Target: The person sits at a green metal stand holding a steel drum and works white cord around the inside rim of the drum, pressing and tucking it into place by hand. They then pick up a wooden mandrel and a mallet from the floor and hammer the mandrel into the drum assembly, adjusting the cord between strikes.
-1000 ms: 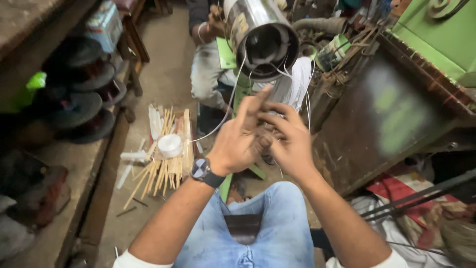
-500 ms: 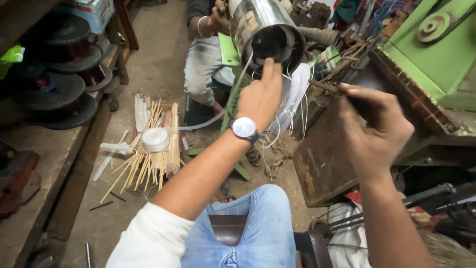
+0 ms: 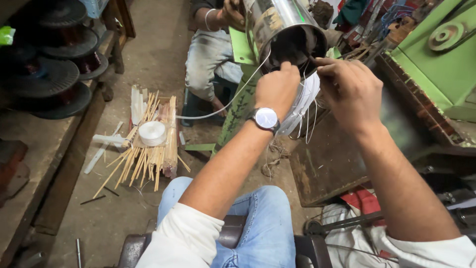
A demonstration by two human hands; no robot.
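Hands threading at a motor shell's mouth

Steel motor shell (image 3: pixel 277 25) lies tilted ahead. My left hand (image 3: pixel 277 89) steadies its rim, fist loosely closed; my right hand (image 3: pixel 349 87) pinches a thin rod (image 3: pixel 313 60). I'd feed slowly, keeping white strips (image 3: pixel 302 101) untangled.

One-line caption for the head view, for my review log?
Left hand and right hand work thin white strips at the open end of a shiny steel cylinder.
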